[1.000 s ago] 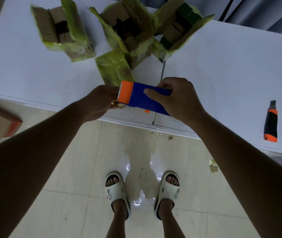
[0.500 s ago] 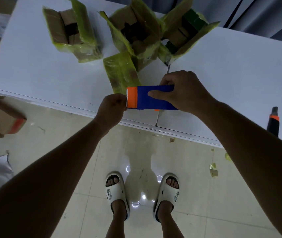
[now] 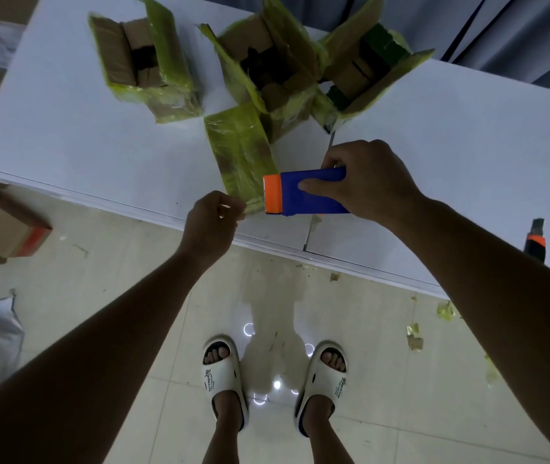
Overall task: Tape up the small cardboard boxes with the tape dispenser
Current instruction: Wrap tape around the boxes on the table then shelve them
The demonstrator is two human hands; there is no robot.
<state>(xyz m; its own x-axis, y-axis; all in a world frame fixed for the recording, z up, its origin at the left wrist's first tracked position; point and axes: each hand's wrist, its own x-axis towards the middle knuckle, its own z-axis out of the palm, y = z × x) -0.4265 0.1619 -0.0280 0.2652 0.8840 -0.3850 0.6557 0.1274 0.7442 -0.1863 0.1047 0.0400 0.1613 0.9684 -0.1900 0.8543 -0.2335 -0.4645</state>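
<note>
Right hand (image 3: 364,182) grips the blue tape dispenser (image 3: 307,195), thumb across its flat top, fingers curled round the far edge. Dispenser held level over the near edge of the white surface (image 3: 83,142), orange cutter end (image 3: 273,194) pointing toward the left hand.

Left hand (image 3: 211,222) just beside that cutter end, fingers curled, thumb and fingertips pinching what looks like the free end of the tape (image 3: 250,206); the strip is thin, translucent and hard to make out.

Three small cardboard boxes on the surface, all open, flaps up, wrapped in yellow-green tape. Left box (image 3: 143,68) stands apart from the others. Middle box (image 3: 267,78) and right box (image 3: 364,72) touch at their flaps. One long taped flap (image 3: 238,152) of the middle box lies flat on the surface, reaching toward the dispenser.

Black and orange utility knife (image 3: 536,241) lies on the surface at far right, well apart from the boxes, partly hidden behind the right forearm.

Floor: pale tiles, yellow-green tape scraps (image 3: 414,336) on the right, a brown carton with an orange end (image 3: 2,226) at left. Person stands in white slide sandals (image 3: 223,373), toes toward the surface.
</note>
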